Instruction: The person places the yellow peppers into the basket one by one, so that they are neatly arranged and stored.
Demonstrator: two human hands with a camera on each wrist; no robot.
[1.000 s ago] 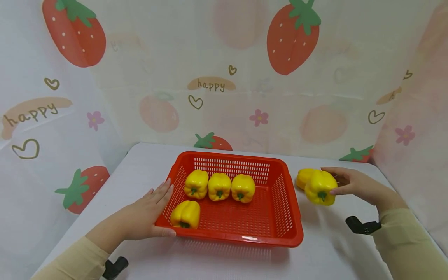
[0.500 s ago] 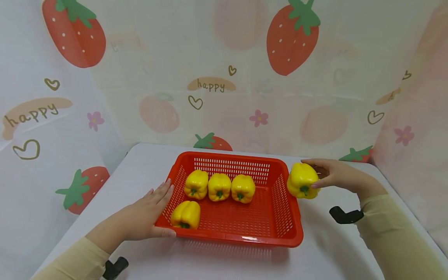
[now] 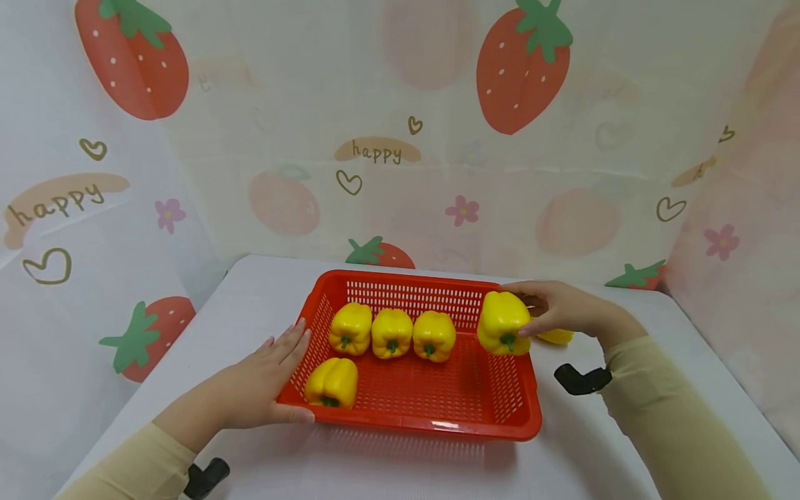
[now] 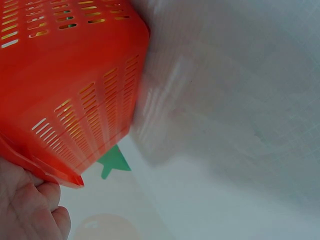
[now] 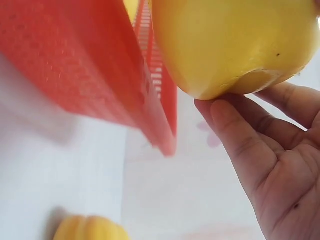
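Observation:
My right hand pinches a yellow bell pepper over the right end of a red basket, its green stem toward me. In the right wrist view the fingertips press against the underside of this pepper, beside the basket's rim. My left hand rests along the basket's left rim, fingers extended, thumb at the front corner. In the left wrist view those fingers touch the rim from outside. Inside the basket are three peppers in a row and one pepper near the front left corner.
Another yellow pepper lies on the white table right of the basket, partly hidden behind my right hand. A printed strawberry curtain stands behind the table and on both sides. A black wrist mount sits on my right forearm.
My right hand has carried its pepper leftward from beside the basket to over its right end. The pepper left on the table shows behind the hand. My left hand has stayed put.

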